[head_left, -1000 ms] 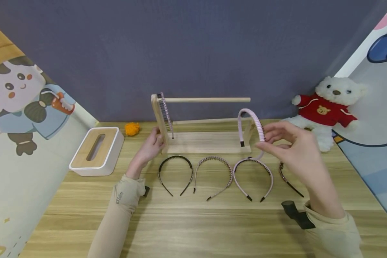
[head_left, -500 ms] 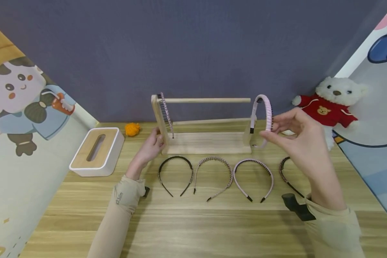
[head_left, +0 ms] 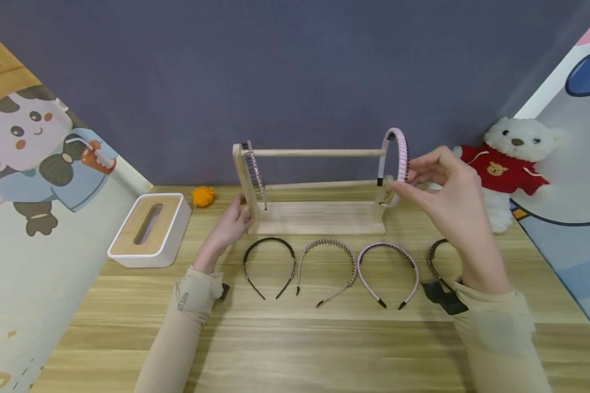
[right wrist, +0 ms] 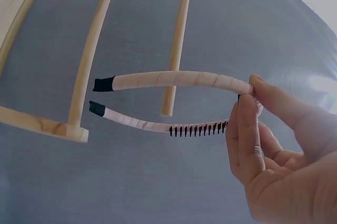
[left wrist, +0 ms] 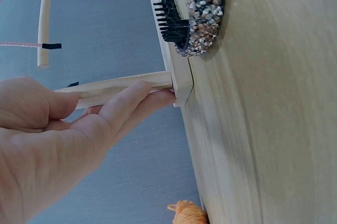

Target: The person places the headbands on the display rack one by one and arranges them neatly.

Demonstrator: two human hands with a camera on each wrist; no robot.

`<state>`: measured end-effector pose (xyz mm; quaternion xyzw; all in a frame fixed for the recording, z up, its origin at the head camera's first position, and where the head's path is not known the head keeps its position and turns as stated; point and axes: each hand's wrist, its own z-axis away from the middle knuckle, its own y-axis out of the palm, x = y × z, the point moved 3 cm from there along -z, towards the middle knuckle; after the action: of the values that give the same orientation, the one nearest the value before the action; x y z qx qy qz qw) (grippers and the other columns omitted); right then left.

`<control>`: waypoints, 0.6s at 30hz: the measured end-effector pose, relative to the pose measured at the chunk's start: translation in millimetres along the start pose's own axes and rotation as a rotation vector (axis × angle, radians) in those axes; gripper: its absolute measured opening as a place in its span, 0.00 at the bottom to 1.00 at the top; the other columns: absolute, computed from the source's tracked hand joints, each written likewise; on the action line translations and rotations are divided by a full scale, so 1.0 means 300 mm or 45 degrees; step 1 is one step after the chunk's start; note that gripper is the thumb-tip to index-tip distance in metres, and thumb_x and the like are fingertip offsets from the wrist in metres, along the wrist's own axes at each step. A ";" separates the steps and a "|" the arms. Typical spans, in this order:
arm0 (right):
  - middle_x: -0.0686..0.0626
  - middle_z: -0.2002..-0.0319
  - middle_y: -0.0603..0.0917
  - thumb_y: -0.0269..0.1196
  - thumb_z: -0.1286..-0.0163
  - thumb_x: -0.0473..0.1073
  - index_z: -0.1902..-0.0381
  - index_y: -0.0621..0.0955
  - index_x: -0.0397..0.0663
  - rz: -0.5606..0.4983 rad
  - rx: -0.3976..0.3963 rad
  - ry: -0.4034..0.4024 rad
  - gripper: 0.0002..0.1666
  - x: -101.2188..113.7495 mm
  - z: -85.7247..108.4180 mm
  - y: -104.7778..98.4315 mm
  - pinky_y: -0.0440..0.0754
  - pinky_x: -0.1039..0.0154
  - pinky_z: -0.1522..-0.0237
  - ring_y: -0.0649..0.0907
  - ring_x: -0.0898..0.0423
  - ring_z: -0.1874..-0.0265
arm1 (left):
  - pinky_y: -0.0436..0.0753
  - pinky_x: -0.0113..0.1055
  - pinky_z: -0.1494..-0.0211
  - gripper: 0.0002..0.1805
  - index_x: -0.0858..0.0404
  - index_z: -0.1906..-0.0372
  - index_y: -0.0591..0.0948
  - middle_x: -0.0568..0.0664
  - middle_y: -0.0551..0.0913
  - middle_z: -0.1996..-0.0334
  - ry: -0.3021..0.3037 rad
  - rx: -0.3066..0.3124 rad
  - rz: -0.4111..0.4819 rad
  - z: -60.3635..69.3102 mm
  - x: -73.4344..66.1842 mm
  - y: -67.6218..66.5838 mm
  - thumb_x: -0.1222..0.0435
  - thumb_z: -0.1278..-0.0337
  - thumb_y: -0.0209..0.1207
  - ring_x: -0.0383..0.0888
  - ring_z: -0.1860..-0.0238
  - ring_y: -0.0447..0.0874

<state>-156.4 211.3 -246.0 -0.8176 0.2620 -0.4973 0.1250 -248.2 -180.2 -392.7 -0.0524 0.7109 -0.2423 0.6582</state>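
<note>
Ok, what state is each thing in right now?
rack: standing
left hand: gripping rack
right hand: pinching held headband
held headband: aloft near rack's right end
hung headband: hanging on rack
four headbands: lying on table, one partly hidden
tissue box: lid on
pompom: on table
bear: upright

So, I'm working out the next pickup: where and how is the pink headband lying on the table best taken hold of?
I'd pinch the middle of the arch, coming from above. The pink headband lies flat, its arch toward the wooden rack and its black-tipped ends pointing away. Dark teeth line the arch's inner edge, so a light pinch seems wise.
</note>
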 end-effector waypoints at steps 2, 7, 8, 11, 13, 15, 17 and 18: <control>0.57 0.62 0.86 0.81 0.38 0.33 0.50 0.81 0.34 0.003 0.006 -0.003 0.24 0.001 -0.013 0.012 0.81 0.78 0.59 0.85 0.66 0.65 | 0.72 0.61 0.23 0.28 0.78 0.20 0.53 0.78 0.65 0.28 0.003 -0.003 -0.006 0.001 -0.001 -0.002 0.74 0.15 0.44 0.71 0.27 0.68; 0.51 0.60 0.87 0.80 0.37 0.34 0.48 0.80 0.34 -0.010 0.050 -0.018 0.24 0.006 -0.037 0.045 0.81 0.77 0.59 0.85 0.66 0.63 | 0.72 0.60 0.22 0.28 0.78 0.20 0.53 0.78 0.64 0.27 0.002 -0.002 -0.002 0.002 -0.004 -0.001 0.74 0.14 0.44 0.71 0.27 0.68; 0.49 0.59 0.86 0.80 0.36 0.34 0.48 0.80 0.34 -0.021 0.065 -0.020 0.24 0.006 -0.041 0.053 0.81 0.77 0.59 0.85 0.66 0.62 | 0.72 0.60 0.22 0.29 0.78 0.20 0.53 0.77 0.64 0.27 0.000 -0.002 0.000 0.002 -0.003 0.000 0.74 0.15 0.44 0.71 0.27 0.68; 0.45 0.57 0.87 0.80 0.35 0.35 0.47 0.80 0.35 -0.036 0.099 -0.033 0.24 0.007 -0.053 0.082 0.79 0.74 0.59 0.85 0.65 0.61 | 0.72 0.59 0.22 0.29 0.77 0.19 0.52 0.77 0.63 0.26 -0.006 0.000 0.009 0.001 -0.004 0.001 0.74 0.15 0.44 0.71 0.27 0.68; 0.44 0.56 0.87 0.80 0.35 0.36 0.46 0.80 0.35 -0.041 0.118 -0.053 0.25 0.011 -0.061 0.102 0.79 0.73 0.59 0.85 0.65 0.61 | 0.72 0.59 0.22 0.29 0.77 0.19 0.52 0.77 0.63 0.26 -0.009 0.002 0.014 0.001 -0.005 0.002 0.74 0.15 0.44 0.71 0.27 0.68; 0.43 0.56 0.88 0.79 0.34 0.36 0.46 0.80 0.34 -0.052 0.128 -0.079 0.24 0.017 -0.068 0.122 0.79 0.73 0.58 0.85 0.65 0.62 | 0.71 0.60 0.22 0.29 0.77 0.19 0.52 0.77 0.64 0.26 -0.011 0.003 0.015 0.003 -0.006 0.001 0.73 0.14 0.44 0.71 0.27 0.68; 0.43 0.56 0.87 0.79 0.34 0.36 0.47 0.79 0.34 -0.064 0.135 -0.101 0.24 0.028 -0.075 0.138 0.79 0.73 0.58 0.85 0.65 0.62 | 0.71 0.60 0.22 0.29 0.77 0.19 0.52 0.77 0.64 0.27 -0.014 0.003 0.014 0.004 -0.007 0.001 0.73 0.14 0.44 0.71 0.27 0.68; 0.43 0.57 0.87 0.79 0.34 0.35 0.47 0.79 0.33 -0.068 0.138 -0.112 0.24 0.033 -0.078 0.146 0.79 0.73 0.58 0.85 0.65 0.62 | 0.72 0.60 0.22 0.29 0.77 0.19 0.52 0.78 0.64 0.27 -0.015 0.003 0.013 0.005 -0.007 0.000 0.73 0.14 0.44 0.71 0.27 0.68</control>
<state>-186.6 170.8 -247.8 -0.8373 0.2071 -0.4775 0.1671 -246.6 -179.7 -390.7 -0.0495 0.7069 -0.2396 0.6637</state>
